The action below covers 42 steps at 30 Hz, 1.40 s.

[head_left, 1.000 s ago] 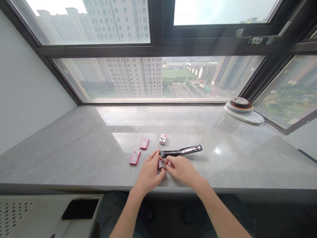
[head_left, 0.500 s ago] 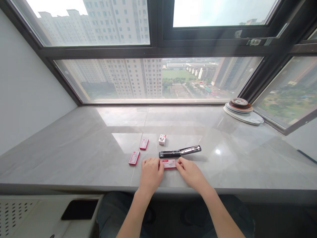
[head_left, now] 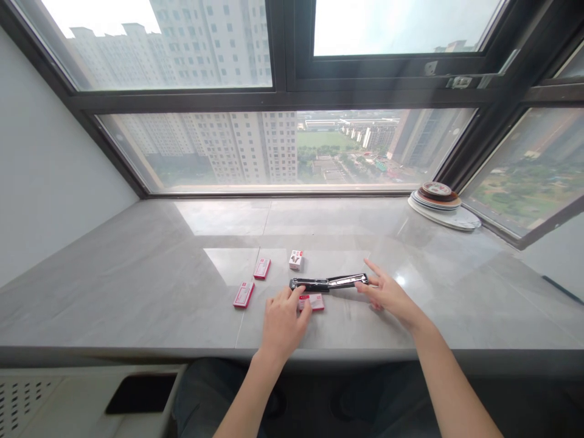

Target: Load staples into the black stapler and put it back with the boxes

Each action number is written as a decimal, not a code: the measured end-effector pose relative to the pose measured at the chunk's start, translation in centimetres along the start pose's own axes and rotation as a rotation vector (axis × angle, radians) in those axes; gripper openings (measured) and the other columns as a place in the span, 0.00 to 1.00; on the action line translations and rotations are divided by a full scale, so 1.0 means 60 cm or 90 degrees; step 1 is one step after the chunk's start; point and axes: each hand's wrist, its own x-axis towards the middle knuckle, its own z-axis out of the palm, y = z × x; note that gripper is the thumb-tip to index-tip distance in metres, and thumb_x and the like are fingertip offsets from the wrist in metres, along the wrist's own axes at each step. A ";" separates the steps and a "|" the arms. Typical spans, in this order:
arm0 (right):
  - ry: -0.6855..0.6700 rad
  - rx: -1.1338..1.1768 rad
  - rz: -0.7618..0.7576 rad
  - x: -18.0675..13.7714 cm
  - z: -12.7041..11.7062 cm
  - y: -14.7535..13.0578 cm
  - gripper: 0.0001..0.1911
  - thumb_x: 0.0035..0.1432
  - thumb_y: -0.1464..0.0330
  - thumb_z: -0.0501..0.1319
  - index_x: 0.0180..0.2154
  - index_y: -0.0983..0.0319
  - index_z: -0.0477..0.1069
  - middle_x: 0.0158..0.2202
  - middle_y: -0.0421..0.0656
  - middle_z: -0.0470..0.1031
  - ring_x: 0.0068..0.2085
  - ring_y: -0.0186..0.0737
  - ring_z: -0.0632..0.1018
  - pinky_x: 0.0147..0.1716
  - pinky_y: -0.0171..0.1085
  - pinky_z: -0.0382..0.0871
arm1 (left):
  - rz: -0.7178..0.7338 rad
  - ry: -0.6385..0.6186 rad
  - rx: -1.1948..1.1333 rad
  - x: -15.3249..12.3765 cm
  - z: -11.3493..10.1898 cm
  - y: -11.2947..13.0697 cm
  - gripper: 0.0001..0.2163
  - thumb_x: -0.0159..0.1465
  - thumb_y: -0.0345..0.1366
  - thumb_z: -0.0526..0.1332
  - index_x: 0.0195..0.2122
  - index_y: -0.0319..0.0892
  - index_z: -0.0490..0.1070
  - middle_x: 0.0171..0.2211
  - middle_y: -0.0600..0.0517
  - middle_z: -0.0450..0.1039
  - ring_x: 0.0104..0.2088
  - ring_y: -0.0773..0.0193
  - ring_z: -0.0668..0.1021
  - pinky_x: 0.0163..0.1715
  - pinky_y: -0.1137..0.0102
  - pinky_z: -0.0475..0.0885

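A black stapler [head_left: 310, 284] lies opened out on the grey stone ledge, its silver inner channel showing along the right half. My right hand [head_left: 387, 295] has its thumb and fingers around the stapler's right end, index finger stretched out beyond it. Close to the stapler's left end, my left hand [head_left: 283, 316] has its fingers apart, a fingertip at the stapler's near edge. Its thumb lies over the left part of a red-and-white box [head_left: 314, 302], partly hiding it. Whether that thumb touches the box I cannot tell.
Two pink-red boxes [head_left: 244, 294] lie to the left, and a small white box [head_left: 295, 260] stands behind the stapler. Stacked plates [head_left: 438, 201] sit in the back right corner by the window. The ledge's front edge [head_left: 210, 351] runs before my legs.
My right hand has left the red-and-white box and moved right to the stapler's end. The fingers of my left hand have loosened from the box and spread towards the stapler.
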 end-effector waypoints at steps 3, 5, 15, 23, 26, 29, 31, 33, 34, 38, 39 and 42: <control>-0.094 0.017 -0.083 0.027 0.032 -0.035 0.34 0.52 0.49 0.70 0.54 0.62 0.75 0.32 0.42 0.76 0.24 0.33 0.69 0.24 0.35 0.63 | -0.005 -0.003 0.013 -0.004 0.004 0.000 0.16 0.72 0.41 0.55 0.60 0.53 0.70 0.45 0.49 0.76 0.47 0.50 0.77 0.47 0.58 0.66; -0.120 0.001 -0.145 0.045 0.060 -0.052 0.30 0.52 0.48 0.70 0.48 0.63 0.77 0.31 0.41 0.75 0.27 0.35 0.70 0.26 0.35 0.64 | -0.006 -0.008 0.022 -0.005 0.004 0.001 0.16 0.72 0.41 0.56 0.60 0.53 0.70 0.45 0.49 0.76 0.48 0.50 0.76 0.47 0.57 0.66; -0.144 -0.252 -0.275 0.081 0.174 -0.069 0.17 0.53 0.53 0.70 0.37 0.59 0.77 0.21 0.30 0.59 0.25 0.32 0.63 0.27 0.32 0.55 | 0.004 -0.030 0.054 -0.003 -0.003 0.014 0.14 0.67 0.42 0.63 0.53 0.52 0.74 0.41 0.48 0.74 0.43 0.50 0.76 0.43 0.57 0.67; -0.117 -0.397 -0.295 0.089 0.167 -0.059 0.17 0.55 0.53 0.69 0.39 0.58 0.77 0.24 0.32 0.62 0.27 0.33 0.67 0.28 0.33 0.53 | 0.020 0.037 0.119 -0.011 -0.032 -0.018 0.04 0.65 0.39 0.67 0.40 0.50 0.76 0.41 0.49 0.73 0.46 0.52 0.75 0.46 0.58 0.67; -0.103 -0.405 -0.284 0.087 0.164 -0.056 0.18 0.56 0.51 0.68 0.40 0.57 0.76 0.24 0.32 0.62 0.27 0.34 0.67 0.28 0.33 0.53 | -0.047 0.118 0.192 -0.012 -0.064 -0.070 0.04 0.65 0.39 0.66 0.39 0.47 0.74 0.51 0.45 0.72 0.53 0.45 0.72 0.50 0.52 0.67; -0.087 -0.407 -0.272 0.083 0.167 -0.055 0.18 0.57 0.51 0.67 0.40 0.57 0.76 0.24 0.32 0.63 0.27 0.34 0.68 0.28 0.34 0.53 | -0.061 0.141 0.202 -0.002 -0.087 -0.123 0.05 0.65 0.39 0.65 0.37 0.46 0.71 0.61 0.44 0.67 0.62 0.41 0.66 0.56 0.46 0.66; -0.077 -0.409 -0.265 0.081 0.169 -0.057 0.18 0.56 0.51 0.67 0.40 0.56 0.76 0.24 0.33 0.63 0.27 0.34 0.68 0.29 0.34 0.54 | -0.024 0.117 0.171 0.009 -0.090 -0.152 0.06 0.65 0.40 0.64 0.37 0.46 0.69 0.66 0.44 0.62 0.68 0.42 0.61 0.62 0.45 0.63; -0.068 -0.412 -0.258 0.079 0.169 -0.059 0.17 0.56 0.51 0.67 0.39 0.57 0.76 0.24 0.33 0.64 0.27 0.34 0.69 0.29 0.34 0.55 | 0.025 0.082 0.121 0.020 -0.084 -0.171 0.06 0.67 0.40 0.62 0.40 0.45 0.68 0.70 0.45 0.57 0.72 0.45 0.56 0.67 0.47 0.60; -0.064 -0.413 -0.254 0.078 0.168 -0.059 0.17 0.56 0.52 0.67 0.40 0.57 0.77 0.24 0.33 0.64 0.27 0.35 0.70 0.29 0.34 0.55 | 0.042 0.070 0.095 0.025 -0.078 -0.176 0.08 0.67 0.40 0.61 0.44 0.45 0.68 0.71 0.45 0.55 0.73 0.46 0.54 0.68 0.48 0.58; -0.045 -0.392 -0.227 0.073 0.160 -0.058 0.22 0.58 0.56 0.65 0.52 0.55 0.76 0.24 0.33 0.66 0.28 0.36 0.72 0.29 0.34 0.57 | 0.047 0.042 0.025 0.040 -0.048 -0.173 0.31 0.69 0.38 0.57 0.71 0.44 0.48 0.74 0.42 0.47 0.75 0.50 0.50 0.71 0.50 0.55; -0.038 -0.384 -0.218 0.072 0.159 -0.057 0.25 0.58 0.56 0.65 0.56 0.55 0.75 0.24 0.33 0.66 0.28 0.36 0.72 0.29 0.34 0.58 | 0.039 0.035 0.020 0.043 -0.039 -0.170 0.34 0.70 0.38 0.56 0.73 0.44 0.42 0.75 0.42 0.46 0.75 0.50 0.49 0.71 0.50 0.54; -0.012 -0.374 -0.193 0.067 0.157 -0.052 0.30 0.59 0.56 0.64 0.62 0.57 0.72 0.24 0.34 0.67 0.28 0.37 0.72 0.29 0.34 0.59 | 0.019 0.018 0.030 0.056 -0.015 -0.157 0.35 0.70 0.38 0.55 0.75 0.43 0.39 0.75 0.41 0.45 0.75 0.49 0.50 0.72 0.48 0.52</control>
